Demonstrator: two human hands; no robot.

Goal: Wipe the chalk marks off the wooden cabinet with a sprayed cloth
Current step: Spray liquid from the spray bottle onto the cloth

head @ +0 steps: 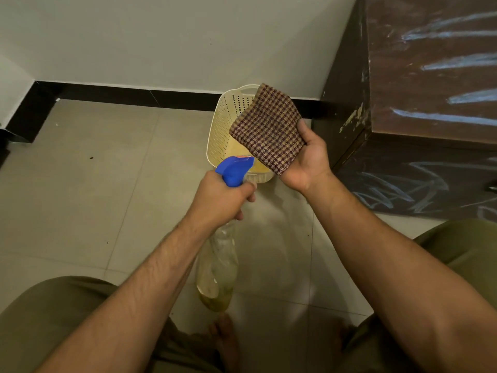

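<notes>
My left hand (224, 196) grips the neck of a clear spray bottle (219, 267) with a blue trigger head, nozzle aimed toward the cloth. A little yellowish liquid sits at the bottle's bottom. My right hand (306, 160) holds a folded brown checked cloth (267, 127) spread over its palm, thumb on the cloth's right edge. The dark wooden cabinet (419, 84) stands at the right. White chalk marks (441, 118) streak its top, and more chalk scribbles cover its front face.
A cream perforated plastic basket (224, 125) sits on the tiled floor (94, 184) behind the cloth, against the wall's black skirting (134, 94). My knees in olive trousers and bare feet fill the bottom of the view.
</notes>
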